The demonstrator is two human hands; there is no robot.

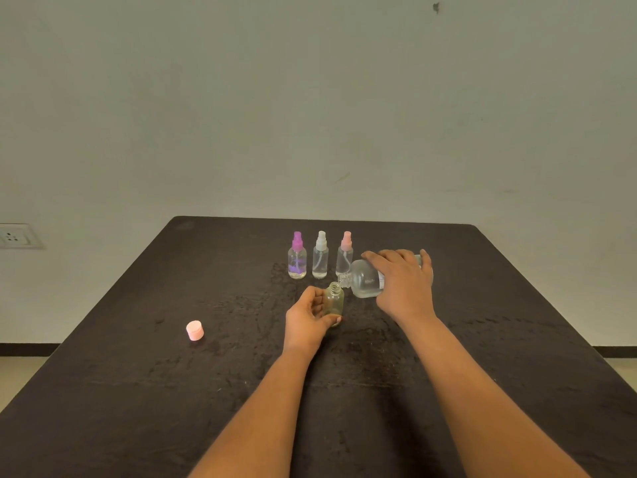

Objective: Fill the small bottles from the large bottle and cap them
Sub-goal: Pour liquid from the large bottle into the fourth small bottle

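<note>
Head view: the right hand [403, 281] grips the large bottle [363, 279], which is tipped nearly flat with its axis running right to left. Its mouth is just above and right of the open neck of the small bottle [333, 301]. The left hand [306, 317] holds that bottle upright on the surface [138, 374], slightly nearer.

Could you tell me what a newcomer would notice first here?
At mid-table the right hand tips the large bottle toward the open small bottle gripped by the left hand. Behind stand three capped spray bottles; a pink cap lies alone to the left.
</note>
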